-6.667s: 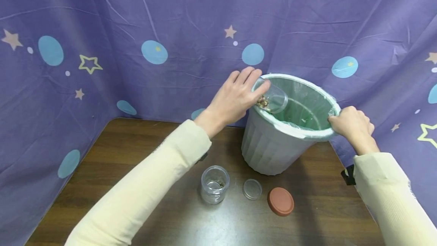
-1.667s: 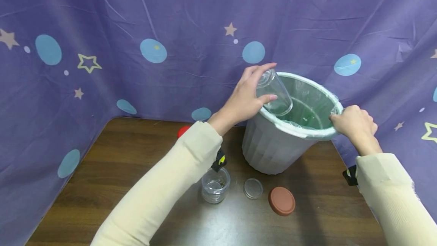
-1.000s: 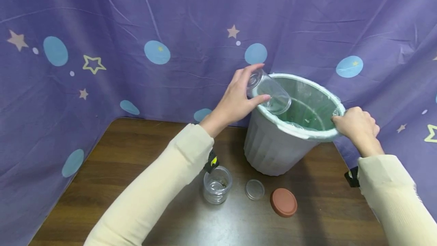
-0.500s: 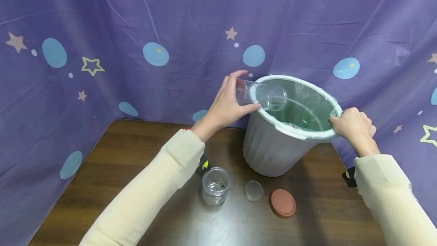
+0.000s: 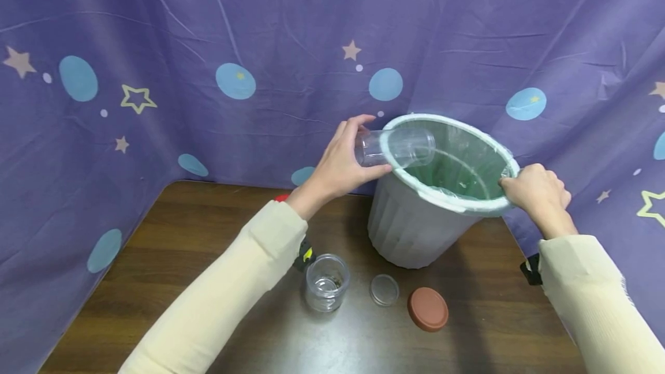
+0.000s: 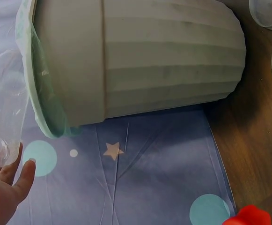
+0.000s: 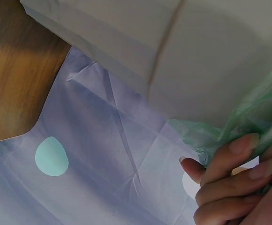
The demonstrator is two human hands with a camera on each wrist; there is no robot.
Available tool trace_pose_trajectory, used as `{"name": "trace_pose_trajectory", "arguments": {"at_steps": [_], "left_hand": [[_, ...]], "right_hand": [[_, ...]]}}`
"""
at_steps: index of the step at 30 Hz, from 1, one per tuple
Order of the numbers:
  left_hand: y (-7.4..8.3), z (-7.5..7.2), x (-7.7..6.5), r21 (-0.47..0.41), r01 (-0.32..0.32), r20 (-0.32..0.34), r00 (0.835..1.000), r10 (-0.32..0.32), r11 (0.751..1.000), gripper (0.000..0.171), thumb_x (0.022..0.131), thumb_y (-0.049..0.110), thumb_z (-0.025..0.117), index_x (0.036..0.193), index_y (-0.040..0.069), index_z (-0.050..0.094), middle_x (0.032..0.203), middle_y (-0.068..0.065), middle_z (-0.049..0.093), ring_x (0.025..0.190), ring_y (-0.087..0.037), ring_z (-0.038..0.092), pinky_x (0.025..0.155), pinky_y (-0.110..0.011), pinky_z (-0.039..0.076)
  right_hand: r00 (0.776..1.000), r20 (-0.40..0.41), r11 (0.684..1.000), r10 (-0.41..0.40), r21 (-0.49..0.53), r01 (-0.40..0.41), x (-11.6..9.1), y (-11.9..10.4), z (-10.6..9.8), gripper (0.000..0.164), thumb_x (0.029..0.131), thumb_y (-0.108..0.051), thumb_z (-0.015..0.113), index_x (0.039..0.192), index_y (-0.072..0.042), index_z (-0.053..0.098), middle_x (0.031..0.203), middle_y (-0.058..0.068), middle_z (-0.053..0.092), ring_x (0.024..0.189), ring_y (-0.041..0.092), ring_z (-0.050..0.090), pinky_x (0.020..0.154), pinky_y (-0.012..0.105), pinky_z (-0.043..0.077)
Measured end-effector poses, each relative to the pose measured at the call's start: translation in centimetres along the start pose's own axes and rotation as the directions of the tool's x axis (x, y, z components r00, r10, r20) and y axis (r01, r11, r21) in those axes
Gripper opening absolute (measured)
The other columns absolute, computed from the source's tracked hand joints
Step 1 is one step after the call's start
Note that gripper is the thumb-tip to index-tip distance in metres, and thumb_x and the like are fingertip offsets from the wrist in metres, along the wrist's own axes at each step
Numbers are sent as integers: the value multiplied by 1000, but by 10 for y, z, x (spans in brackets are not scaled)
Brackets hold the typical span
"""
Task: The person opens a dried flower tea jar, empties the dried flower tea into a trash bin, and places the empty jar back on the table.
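My left hand grips a clear plastic cup near its base. The cup lies on its side, its mouth over the opening of a grey trash can; no contents show in it. The left wrist view has the cup at the left edge, beside the can's rim. With curled fingers my right hand holds the can's right rim and its thin green liner bag. The can stands tilted on the table.
On the wooden table stand a clear open jar with a few bits inside, a clear round lid and a reddish-brown lid. A red object shows behind my left forearm. A purple curtain hangs behind.
Dried bits lay in the cup several seconds ago and are gone from it. Since then the cup was tipped mouth down, then turned back to nearly level and drawn left. The right hand stayed put.
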State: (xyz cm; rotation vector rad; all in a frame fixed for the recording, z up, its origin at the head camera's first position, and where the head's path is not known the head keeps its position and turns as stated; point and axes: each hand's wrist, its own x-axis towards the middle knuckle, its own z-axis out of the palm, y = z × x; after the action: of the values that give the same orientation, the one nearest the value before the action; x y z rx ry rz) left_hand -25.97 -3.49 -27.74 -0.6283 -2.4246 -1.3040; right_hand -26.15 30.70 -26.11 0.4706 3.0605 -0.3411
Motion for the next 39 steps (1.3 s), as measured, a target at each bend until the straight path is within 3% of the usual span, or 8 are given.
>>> {"name": "trace_pose_trajectory", "arguments": {"at_steps": [9,15,24,32,39], "left_hand": [[2,-6,2,117,29,46,998,-35,993,75,71,38,83,136,18,50,126,-7,57,109,-21,55,90,-42,48],[3,-7,2,156,49,106,992,-66,987,70,72,39,78,135,24,49,122,-3,59,109,-18,57,87,-40,48],[6,-7,6,203,64,125,988,-90,977,71,72,44,75,139,35,50,114,0,62,101,-16,58,80,-38,48],[10,-7,8,213,88,124,985,-117,973,69,73,42,73,136,27,50,115,0,65,100,-17,59,84,-39,48],[12,-2,8,205,126,115,982,-152,971,70,75,39,72,137,17,47,122,-3,62,109,-19,57,96,-40,47]], "right_hand": [[1000,-2,1000,-4,4,4,1,-1,-1,50,90,-40,49,97,9,55,119,43,49,110,61,47,79,64,42],[1000,8,1000,8,6,-8,0,0,-2,49,91,-40,48,97,8,54,120,42,48,112,61,46,82,65,41],[1000,7,1000,5,6,-5,1,1,-1,48,91,-40,48,95,7,55,120,43,48,112,60,46,81,65,41],[1000,13,1000,5,5,-5,0,1,-1,47,91,-40,47,93,6,55,120,42,48,112,60,46,81,65,41],[1000,10,1000,4,10,-4,1,1,-1,47,91,-40,48,93,6,55,119,42,49,111,60,46,80,65,42]]}}
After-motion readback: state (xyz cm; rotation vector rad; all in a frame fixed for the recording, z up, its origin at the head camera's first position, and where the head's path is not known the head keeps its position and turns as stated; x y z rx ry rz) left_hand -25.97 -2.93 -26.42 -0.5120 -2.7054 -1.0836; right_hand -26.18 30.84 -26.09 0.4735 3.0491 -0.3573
